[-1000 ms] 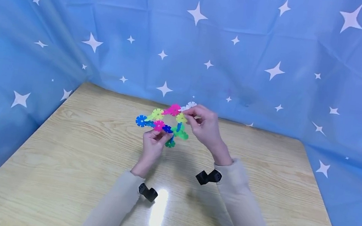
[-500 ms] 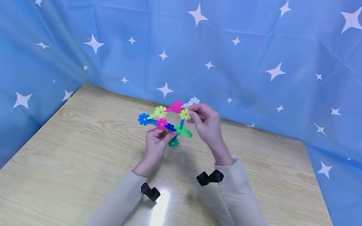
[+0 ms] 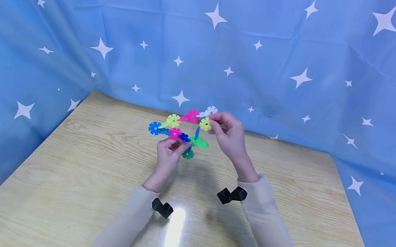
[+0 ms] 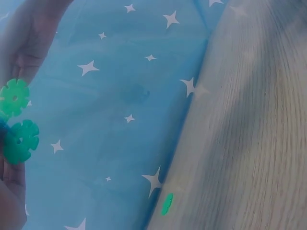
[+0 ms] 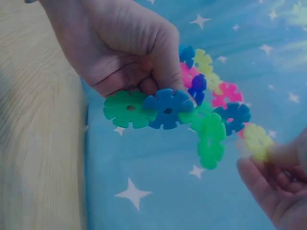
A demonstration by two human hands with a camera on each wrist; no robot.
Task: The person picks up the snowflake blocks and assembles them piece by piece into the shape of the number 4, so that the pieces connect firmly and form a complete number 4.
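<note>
A cluster of interlocked multicoloured plastic snowflake discs (image 3: 182,132) is held above the light wooden table (image 3: 65,173). Its lower part is gripped by the left hand (image 3: 167,157); a yellow disc (image 3: 205,124) is pinched by the right hand (image 3: 229,137).

A left hand (image 5: 122,48) grips a cluster of interlocked plastic snowflake discs (image 5: 192,108), green, blue, pink and yellow, above a wooden table (image 5: 38,143). Right hand (image 5: 278,184) fingertips pinch a blurred yellow disc (image 5: 256,140). Blue star-patterned cloth (image 5: 158,191) lies behind.
</note>
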